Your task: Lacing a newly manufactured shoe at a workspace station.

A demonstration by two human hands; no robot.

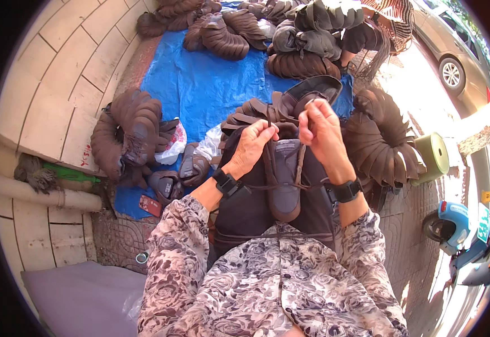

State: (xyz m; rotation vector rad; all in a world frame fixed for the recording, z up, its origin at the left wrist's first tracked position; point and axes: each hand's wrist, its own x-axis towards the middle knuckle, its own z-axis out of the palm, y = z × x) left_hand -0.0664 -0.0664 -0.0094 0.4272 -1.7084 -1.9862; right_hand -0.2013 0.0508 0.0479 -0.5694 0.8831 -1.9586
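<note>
A dark brown shoe upper (pixel 283 194) rests across my lap between my thighs, its rounded toe toward me and a pale label near its far end. A thin dark cord (pixel 256 187) runs across it from side to side. My left hand (pixel 250 147) is pinched closed just left of the upper's far end; what sits in the fingertips is too small to make out. Raised at the right of that end, my right hand (pixel 324 137) is also closed, thumb against curled fingers, its contents hidden. Beyond my hands lies a bundle of brown uppers (pixel 250 112).
Ringed bundles of brown uppers stand at the left (pixel 138 126) and right (pixel 382 140), with more at the back on a blue tarp (pixel 172 73). Nearby are a red phone (pixel 150 205), a green cylinder (pixel 433 154), a blue scooter (pixel 458 224) and a parked car (pixel 461 45). Another person (pixel 363 38) sits at the back right.
</note>
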